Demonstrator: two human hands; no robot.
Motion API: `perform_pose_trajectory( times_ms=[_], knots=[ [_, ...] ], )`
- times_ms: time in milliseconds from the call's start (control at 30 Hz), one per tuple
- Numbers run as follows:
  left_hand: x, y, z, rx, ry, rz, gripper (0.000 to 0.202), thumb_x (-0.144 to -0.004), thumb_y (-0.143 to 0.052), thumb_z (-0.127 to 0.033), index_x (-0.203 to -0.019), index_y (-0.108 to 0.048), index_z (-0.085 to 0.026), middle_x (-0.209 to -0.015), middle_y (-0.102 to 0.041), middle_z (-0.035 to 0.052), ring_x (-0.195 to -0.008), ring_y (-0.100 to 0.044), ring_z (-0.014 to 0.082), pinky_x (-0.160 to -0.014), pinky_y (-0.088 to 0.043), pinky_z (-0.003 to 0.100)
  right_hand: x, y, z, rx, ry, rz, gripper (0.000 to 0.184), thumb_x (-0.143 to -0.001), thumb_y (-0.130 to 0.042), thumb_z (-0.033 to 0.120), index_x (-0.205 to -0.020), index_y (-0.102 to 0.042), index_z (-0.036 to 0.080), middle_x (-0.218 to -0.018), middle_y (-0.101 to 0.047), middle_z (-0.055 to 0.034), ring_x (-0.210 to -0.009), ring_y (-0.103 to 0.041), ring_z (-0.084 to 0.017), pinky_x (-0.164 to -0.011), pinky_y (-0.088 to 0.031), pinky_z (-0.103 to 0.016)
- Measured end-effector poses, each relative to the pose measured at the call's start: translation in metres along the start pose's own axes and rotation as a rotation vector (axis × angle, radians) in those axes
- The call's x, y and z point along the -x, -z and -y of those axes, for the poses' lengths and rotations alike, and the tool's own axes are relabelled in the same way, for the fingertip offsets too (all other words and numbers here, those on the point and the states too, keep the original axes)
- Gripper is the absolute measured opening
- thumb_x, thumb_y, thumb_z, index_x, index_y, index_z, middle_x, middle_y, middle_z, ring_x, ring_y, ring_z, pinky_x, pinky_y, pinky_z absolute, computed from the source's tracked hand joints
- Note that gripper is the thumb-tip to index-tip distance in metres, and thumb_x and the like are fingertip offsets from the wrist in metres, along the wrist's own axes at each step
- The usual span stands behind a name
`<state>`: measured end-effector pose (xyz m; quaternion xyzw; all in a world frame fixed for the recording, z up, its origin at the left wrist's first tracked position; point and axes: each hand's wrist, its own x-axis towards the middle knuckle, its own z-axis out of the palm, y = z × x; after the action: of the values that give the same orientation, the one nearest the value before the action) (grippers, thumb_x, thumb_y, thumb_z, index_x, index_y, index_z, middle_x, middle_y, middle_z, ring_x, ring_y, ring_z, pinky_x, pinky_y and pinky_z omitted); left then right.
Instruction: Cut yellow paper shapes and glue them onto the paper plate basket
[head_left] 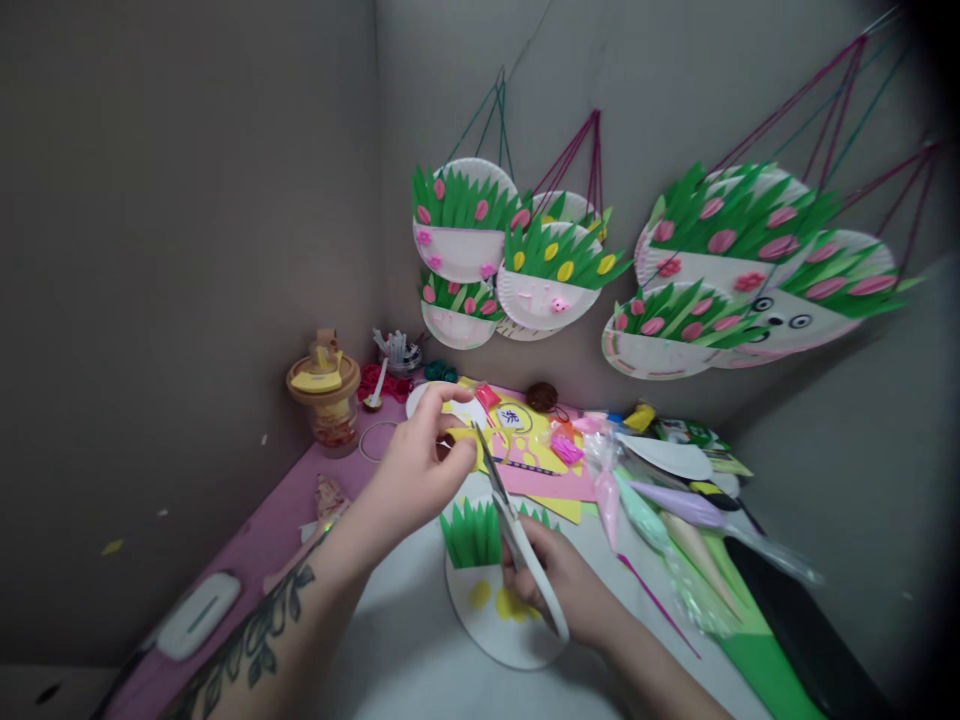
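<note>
My right hand point(559, 580) is closed round the white handles of a pair of scissors point(504, 505), whose blades point up and away toward my left hand. My left hand point(418, 462) pinches a small dark piece point(444, 444) right at the blade tips. Below both hands lies a half paper plate point(491, 625) with green paper grass point(471, 535) and yellow spots on it.
Pink and yellow sheets point(536, 470) with small craft bits lie beyond the hands. Pastel piping bags point(675, 510) lie to the right. A lidded jar point(326, 395) stands at the back left. Finished plate baskets point(525, 255) hang on the wall. A white device point(199, 612) rests near the left.
</note>
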<state>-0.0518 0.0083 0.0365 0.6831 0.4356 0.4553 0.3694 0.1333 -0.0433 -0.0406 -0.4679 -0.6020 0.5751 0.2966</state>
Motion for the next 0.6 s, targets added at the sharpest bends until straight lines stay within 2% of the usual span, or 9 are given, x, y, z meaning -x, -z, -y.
perform_pose_trajectory(
  times_ms=[200,433,600],
  knots=[
    [0.0002,-0.0007,-0.0006,0.026,0.009,-0.004,0.027,-0.080,-0.050,-0.017,-0.106,-0.044,-0.021,-0.059,-0.051,-0.0060,-0.050,-0.042,0.0093,-0.048,-0.031,0.020,-0.0003,-0.0007,-0.0002,0.037,0.018,-0.022,0.032,-0.063,-0.065,0.042,-0.066,-0.040,0.022,-0.058,-0.045,0.0046,-0.053,-0.040,-0.011,-0.048,-0.033,-0.023],
    [0.0011,-0.0018,-0.0033,-0.002,0.011,0.006,0.029,-0.080,-0.048,-0.017,-0.108,-0.044,-0.021,-0.058,-0.049,-0.0063,-0.049,-0.039,0.0091,-0.047,-0.029,0.020,-0.0008,-0.0001,-0.0015,-0.010,0.016,0.000,0.033,-0.062,-0.065,0.042,-0.068,-0.040,0.021,-0.058,-0.043,0.0054,-0.052,-0.036,-0.010,-0.047,-0.031,-0.022],
    [-0.0003,-0.0011,-0.0033,-0.003,0.014,-0.002,0.027,-0.080,-0.048,-0.017,-0.106,-0.045,-0.021,-0.055,-0.045,-0.0072,-0.050,-0.039,0.0094,-0.047,-0.028,0.020,-0.0008,0.0009,-0.0040,0.034,0.024,-0.005,0.025,-0.063,-0.061,0.036,-0.067,-0.041,0.021,-0.060,-0.044,0.0042,-0.054,-0.039,-0.011,-0.049,-0.032,-0.023]
  ],
)
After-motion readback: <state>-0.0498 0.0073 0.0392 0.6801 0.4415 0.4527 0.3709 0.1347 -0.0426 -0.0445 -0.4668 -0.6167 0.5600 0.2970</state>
